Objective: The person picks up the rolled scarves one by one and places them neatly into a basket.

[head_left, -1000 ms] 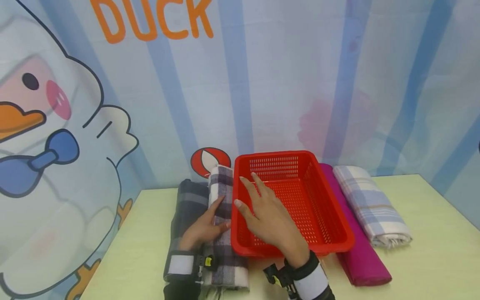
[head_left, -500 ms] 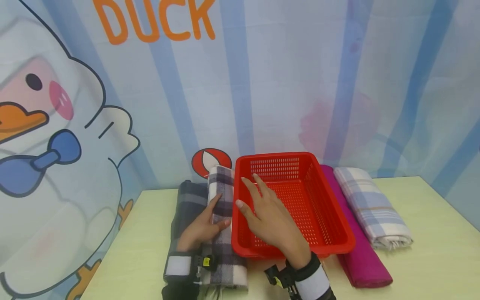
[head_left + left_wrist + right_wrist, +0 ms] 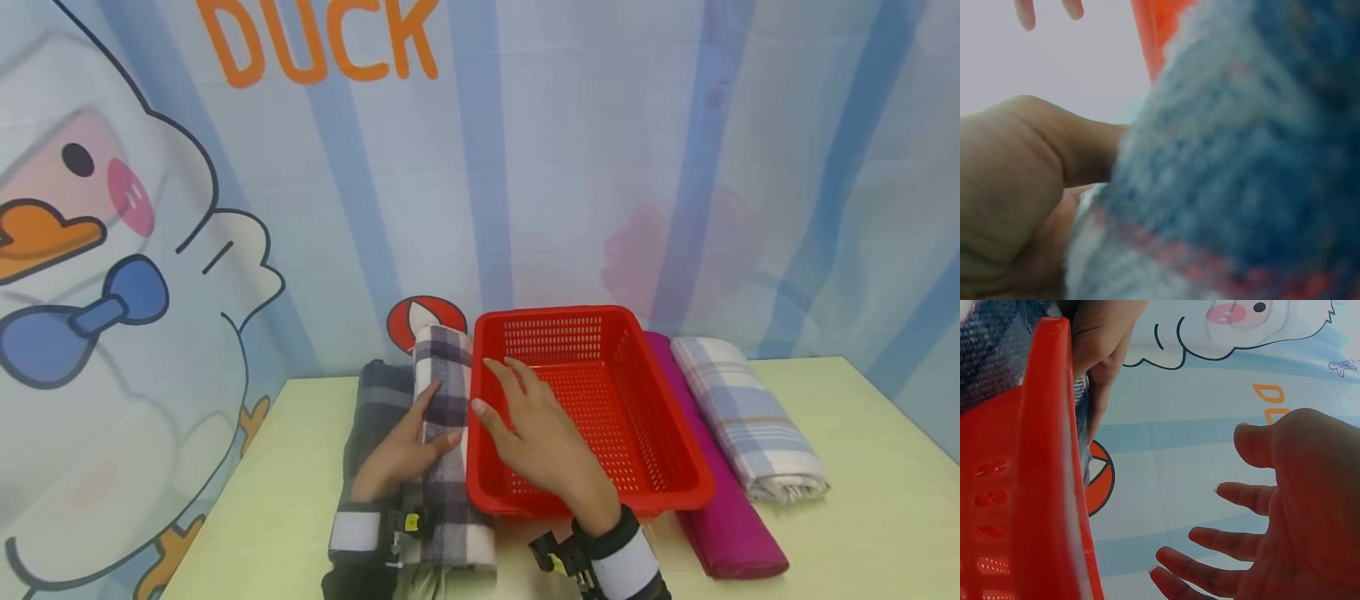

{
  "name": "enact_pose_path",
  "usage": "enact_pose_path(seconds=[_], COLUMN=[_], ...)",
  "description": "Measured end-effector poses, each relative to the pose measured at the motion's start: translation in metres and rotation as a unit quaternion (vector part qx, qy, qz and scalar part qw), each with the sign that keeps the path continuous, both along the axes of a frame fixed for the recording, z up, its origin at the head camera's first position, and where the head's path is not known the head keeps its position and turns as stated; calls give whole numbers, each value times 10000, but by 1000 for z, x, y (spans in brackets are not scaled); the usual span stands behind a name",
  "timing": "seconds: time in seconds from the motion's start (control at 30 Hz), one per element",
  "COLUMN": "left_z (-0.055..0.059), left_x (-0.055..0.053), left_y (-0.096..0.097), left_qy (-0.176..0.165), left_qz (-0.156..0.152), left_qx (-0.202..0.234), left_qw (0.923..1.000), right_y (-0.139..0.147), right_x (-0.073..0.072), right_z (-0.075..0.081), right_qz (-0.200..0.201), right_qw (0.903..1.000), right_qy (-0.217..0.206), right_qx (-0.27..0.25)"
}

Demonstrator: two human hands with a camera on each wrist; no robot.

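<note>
Left of the red basket: left hand reaches forward, gripping the checked cloth.
Over the basket: right hand reaches forward, thumb and fingers spread apart.
Cloth count: four; checked cloth, dark grey cloth, magenta cloth, pale plaid cloth.
Basket count: one.

In the head view, you can't see most fingers of your left grip. In the left wrist view, the checked blanket is all fuzzy and hides your thumb tip. Your left arm covers part of the dark blanket. The red basket hides some purple cloth. The big duck is chopped off at the side.
</note>
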State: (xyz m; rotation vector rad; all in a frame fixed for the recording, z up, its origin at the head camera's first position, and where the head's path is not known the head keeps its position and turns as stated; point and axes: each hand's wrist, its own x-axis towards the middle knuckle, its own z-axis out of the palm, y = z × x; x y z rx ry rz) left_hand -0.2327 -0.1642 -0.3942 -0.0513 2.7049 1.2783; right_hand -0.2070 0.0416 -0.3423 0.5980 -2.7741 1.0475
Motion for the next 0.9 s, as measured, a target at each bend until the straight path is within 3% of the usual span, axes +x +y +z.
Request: enact_pose_path(seconds=[0.27,0.9], left_z=[2,6], left_x=[1,2], left_y=[-1,0], left_qy=[90,154], left_qz=[-34,30], left_qx=[19,21], left_qw=[10000,9999], right_y=[-4,-9], right_x=[0,0], right_z=[-2,-4], right_qz=[166,94], right_qw=[9997,9999], right_qy=[-39,46], right_qx=[-184,-82])
